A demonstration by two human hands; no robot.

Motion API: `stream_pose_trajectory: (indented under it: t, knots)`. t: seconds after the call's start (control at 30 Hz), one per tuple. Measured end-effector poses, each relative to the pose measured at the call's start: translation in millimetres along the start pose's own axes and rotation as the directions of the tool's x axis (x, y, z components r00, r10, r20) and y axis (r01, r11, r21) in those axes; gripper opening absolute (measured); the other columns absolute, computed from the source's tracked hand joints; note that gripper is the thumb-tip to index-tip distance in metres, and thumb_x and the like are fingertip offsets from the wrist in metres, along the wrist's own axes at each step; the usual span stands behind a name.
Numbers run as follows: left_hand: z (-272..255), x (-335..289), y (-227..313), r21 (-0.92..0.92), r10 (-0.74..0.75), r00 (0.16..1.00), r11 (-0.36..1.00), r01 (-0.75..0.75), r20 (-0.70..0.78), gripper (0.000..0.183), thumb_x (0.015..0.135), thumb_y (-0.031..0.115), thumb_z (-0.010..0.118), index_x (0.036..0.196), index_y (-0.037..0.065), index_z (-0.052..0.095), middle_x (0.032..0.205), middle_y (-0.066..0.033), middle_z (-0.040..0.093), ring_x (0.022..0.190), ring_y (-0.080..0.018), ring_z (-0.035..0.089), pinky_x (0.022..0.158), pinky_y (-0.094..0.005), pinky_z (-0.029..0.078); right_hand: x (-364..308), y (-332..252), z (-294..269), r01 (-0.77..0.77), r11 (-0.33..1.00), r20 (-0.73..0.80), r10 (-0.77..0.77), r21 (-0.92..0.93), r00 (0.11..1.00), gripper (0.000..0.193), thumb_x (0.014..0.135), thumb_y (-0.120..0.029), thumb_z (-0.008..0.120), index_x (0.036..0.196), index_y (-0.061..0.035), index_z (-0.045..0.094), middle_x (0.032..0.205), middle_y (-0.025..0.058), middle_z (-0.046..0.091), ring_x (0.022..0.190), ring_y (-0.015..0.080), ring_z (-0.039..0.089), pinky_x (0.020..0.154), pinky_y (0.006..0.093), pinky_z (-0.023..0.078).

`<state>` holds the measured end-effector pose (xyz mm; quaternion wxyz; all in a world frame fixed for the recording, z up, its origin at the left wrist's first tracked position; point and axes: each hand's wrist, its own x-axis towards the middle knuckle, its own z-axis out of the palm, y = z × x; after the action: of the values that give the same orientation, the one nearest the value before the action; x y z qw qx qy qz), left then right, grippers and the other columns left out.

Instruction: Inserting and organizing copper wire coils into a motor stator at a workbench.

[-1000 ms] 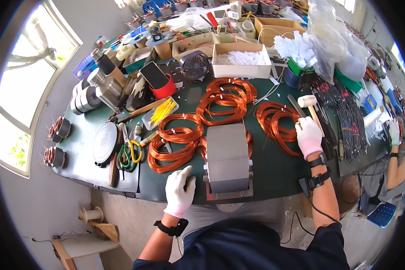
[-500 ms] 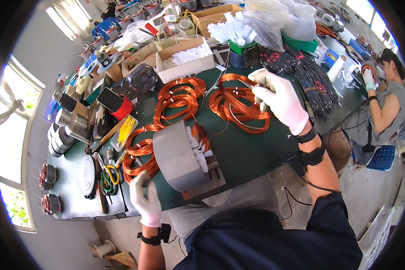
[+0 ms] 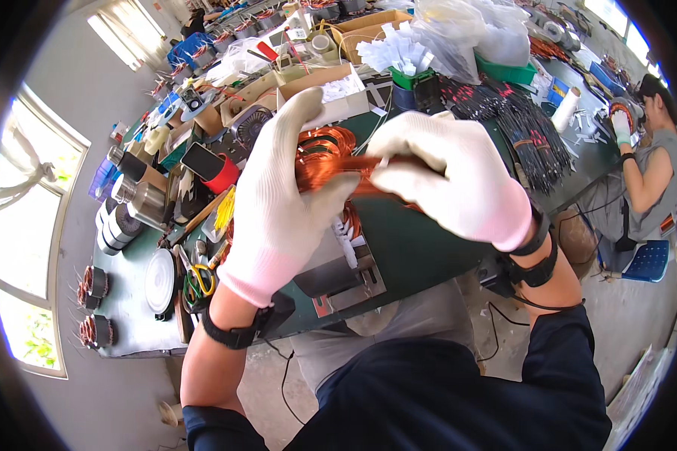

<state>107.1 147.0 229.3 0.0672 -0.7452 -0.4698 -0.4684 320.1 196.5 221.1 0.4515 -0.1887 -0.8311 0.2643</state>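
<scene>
Both my hands wear white gloves with pink cuffs and are raised over the near part of the green table. My right hand [image 3: 451,177] grips a coil of copper wire [image 3: 362,171], smeared by motion, its fingers bent round one end. Facing it, my left hand [image 3: 274,195] has fingers and thumb spread, the coil's other end lying between them; touching cannot be made out. Below them stands a grey stator core [image 3: 325,279] on its side, partly hidden, with white paper strips [image 3: 344,244] in its opening. Behind my left hand lie more copper coils [image 3: 335,139].
Scissors [image 3: 197,279], a white round lid [image 3: 159,282] and two small wound stators [image 3: 94,331] are at the left. Farther back are a phone [image 3: 201,161], a steel bottle [image 3: 139,199] and a carton [image 3: 357,105]. Black sleeved wires [image 3: 511,120] lie right; a co-worker [image 3: 647,158] sits beyond.
My right hand has brought a copper coil leftward, off the table, in front of me. My left hand has risen from beside the stator core to meet it. The view has shifted slightly.
</scene>
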Motion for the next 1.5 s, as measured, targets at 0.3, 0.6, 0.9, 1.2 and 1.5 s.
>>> stream_pose_trajectory:
  t: [0.3,0.6,0.9,1.2,1.5]
  knots:
    - [-11.1,7.6,30.1,-0.427,-0.377,0.843,0.737,0.524,0.384,0.021,0.087,0.0,0.059,0.102,-0.004,0.072,0.08,-0.0039,0.069,0.058,-0.0025,0.053,0.054,-0.0189,0.042,-17.1,20.1,-10.0,-0.222,0.971,-0.078,0.229,0.09,0.97,0.015,0.088,0.002,0.073,0.103,0.0009,0.07,0.082,0.0057,0.069,0.074,0.0052,0.06,0.067,0.0251,0.051]
    - [-36.1,-12.9,29.9,-0.72,-0.315,0.783,0.312,0.619,0.537,0.042,0.086,0.042,0.075,0.086,0.0,0.066,0.079,-0.0088,0.066,0.065,-0.0133,0.057,0.063,-0.0283,0.045,-28.8,2.5,-21.6,-0.412,0.739,0.042,0.464,0.533,0.885,0.008,0.089,0.001,0.072,0.098,0.0001,0.073,0.084,-0.0006,0.069,0.076,0.0048,0.065,0.066,0.0201,0.049]
    - [-21.8,-47.7,36.2,-0.899,-0.402,0.871,0.205,0.387,0.283,0.038,0.104,0.03,0.06,0.107,-0.008,0.056,0.062,0.002,0.043,0.047,-0.0069,0.03,0.046,-0.0267,0.032,-45.0,-2.8,-1.0,0.034,0.96,-0.402,-0.148,-0.278,0.904,0.065,0.072,0.009,0.071,0.136,0.0069,0.059,0.121,0.0151,0.067,0.098,0.0214,0.068,0.09,0.0343,0.055]
    - [8.4,-111.4,67.3,-0.847,-0.501,0.683,-0.301,0.438,0.531,0.038,0.11,0.042,0.051,0.098,0.006,0.055,0.054,0.0095,0.026,0.043,-0.0081,0.024,0.045,-0.0309,0.027,-110.8,38.4,92.6,-0.488,-0.166,0.489,0.562,0.857,0.667,0.052,0.11,-0.043,0.045,0.123,0.0037,0.064,0.108,0.0191,0.075,0.089,0.0289,0.075,0.082,0.0411,0.061]
    - [-0.2,-141.6,41.9,-0.88,-0.642,0.618,-0.213,0.424,0.453,0.038,0.113,0.037,0.044,0.108,0.002,0.057,0.055,0.0087,0.027,0.043,-0.0051,0.023,0.044,-0.0276,0.026,-108.7,75.8,124.5,-0.358,-0.235,0.422,0.632,0.904,0.65,0.03,0.107,-0.021,0.057,0.126,0.002,0.058,0.085,0.0082,0.068,0.06,0.0148,0.065,0.054,0.0286,0.057]
